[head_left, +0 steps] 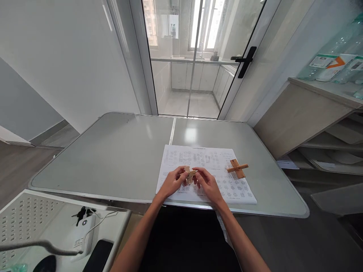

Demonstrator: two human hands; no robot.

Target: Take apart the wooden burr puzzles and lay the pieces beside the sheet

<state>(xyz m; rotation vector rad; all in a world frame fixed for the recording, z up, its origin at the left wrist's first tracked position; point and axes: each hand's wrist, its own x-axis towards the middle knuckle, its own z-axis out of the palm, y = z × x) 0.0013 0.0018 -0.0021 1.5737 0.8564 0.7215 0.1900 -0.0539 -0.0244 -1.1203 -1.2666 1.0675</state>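
Note:
Both my hands meet over a printed sheet [210, 194] covered with small line diagrams. Between them is a small wooden puzzle [190, 175] of interlocking light-brown pieces. My left hand [173, 182] grips its left side with thumb and fingers. At its right side, my right hand [207, 182] pinches the puzzle with thumb and forefinger. How the pieces join is partly hidden by my fingers. On the sheet's right edge lie two crossed wooden pieces [237, 168], a flat slotted one and a narrower one.
The grey folding table [113, 151] has a seam down its middle. At lower left a white tray [65, 211] holds a power strip [85, 232], keys [83, 214] and a black phone [99, 257]. A glass door [193, 75] stands behind the table, and shelves with plastic bottles [337, 64] stand right.

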